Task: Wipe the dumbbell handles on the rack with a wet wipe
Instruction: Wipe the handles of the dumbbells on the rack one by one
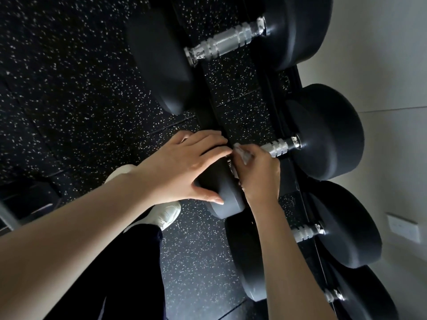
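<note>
The right hand (258,172) is curled round the near part of a ribbed silver metal dumbbell handle (279,147), with a crumpled white wet wipe (242,154) pinched between its fingers and the bar. The left hand (184,165), just beside it and almost touching, clasps the near head of the same black round rubber dumbbell (330,135), fingers laid over the top and thumb hooked under the lower edge. The bare end of the handle runs out beyond the right hand's knuckles to the far head. This dumbbell lies across a black metal rack (290,167), which holds three more: a larger black dumbbell (228,41) past the fingertips, and two smaller black dumbbells (305,232) (332,295) beside the right forearm. Under the left wrist a white shoe (168,213) stands on the black speckled rubber floor (69,88). Beyond the rack is a pale grey wall (392,65) with a white socket plate (403,227)
</note>
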`<state>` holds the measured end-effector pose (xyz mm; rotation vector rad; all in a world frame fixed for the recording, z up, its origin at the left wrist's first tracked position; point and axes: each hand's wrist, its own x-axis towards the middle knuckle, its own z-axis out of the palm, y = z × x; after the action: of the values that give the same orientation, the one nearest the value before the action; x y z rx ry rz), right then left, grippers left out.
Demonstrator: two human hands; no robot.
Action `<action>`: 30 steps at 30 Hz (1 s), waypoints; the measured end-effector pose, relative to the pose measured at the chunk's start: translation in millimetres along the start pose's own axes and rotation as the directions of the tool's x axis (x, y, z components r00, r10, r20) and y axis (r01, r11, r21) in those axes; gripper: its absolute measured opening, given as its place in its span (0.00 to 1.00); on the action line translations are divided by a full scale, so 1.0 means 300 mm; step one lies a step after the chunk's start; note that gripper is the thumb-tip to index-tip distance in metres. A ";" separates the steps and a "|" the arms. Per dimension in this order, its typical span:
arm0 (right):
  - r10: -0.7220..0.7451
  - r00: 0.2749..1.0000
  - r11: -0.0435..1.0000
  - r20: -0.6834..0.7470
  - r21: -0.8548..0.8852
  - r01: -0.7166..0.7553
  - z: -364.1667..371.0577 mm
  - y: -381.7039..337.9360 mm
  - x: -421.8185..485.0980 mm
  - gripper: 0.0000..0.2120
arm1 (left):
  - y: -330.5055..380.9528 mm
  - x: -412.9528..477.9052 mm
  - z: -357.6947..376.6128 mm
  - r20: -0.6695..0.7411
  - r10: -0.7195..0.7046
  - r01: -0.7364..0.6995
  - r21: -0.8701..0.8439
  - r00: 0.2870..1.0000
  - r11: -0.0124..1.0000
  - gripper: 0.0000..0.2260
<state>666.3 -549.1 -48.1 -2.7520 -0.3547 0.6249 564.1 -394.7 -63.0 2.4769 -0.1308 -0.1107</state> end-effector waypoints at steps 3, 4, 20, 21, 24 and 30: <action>0.041 0.999 0.999 0.016 0.025 -0.042 0.003 -0.006 0.000 0.12 | -0.003 0.000 0.005 -0.023 0.000 0.000 -0.019 1.000 1.000 0.38; 0.053 0.998 0.998 0.020 0.029 -0.054 0.001 -0.009 0.000 0.12 | -0.004 0.001 0.007 -0.032 0.000 -0.001 -0.022 0.999 1.000 0.38; 0.123 0.974 0.992 -0.191 -0.008 -0.126 -0.042 -0.002 0.053 0.11 | -0.018 0.004 0.029 -0.063 0.002 -0.006 -0.064 0.998 0.998 0.35; 0.130 0.970 0.991 -0.204 -0.006 -0.134 -0.051 0.001 0.064 0.11 | -0.018 0.003 0.029 -0.057 0.000 -0.004 -0.063 0.998 0.998 0.36; 0.151 0.956 0.986 -0.251 -0.038 -0.165 -0.079 0.015 0.095 0.12 | -0.018 0.001 0.031 -0.052 0.000 -0.003 -0.060 0.999 0.998 0.36; 0.163 0.904 0.974 -0.394 -0.082 -0.211 -0.101 0.039 0.125 0.11 | -0.015 0.001 0.021 -0.049 0.009 -0.012 -0.044 0.999 0.999 0.36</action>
<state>714.7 -555.8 -40.2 -2.9623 -0.0370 0.0902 564.0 -395.1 -70.9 2.4327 -0.1193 -0.0480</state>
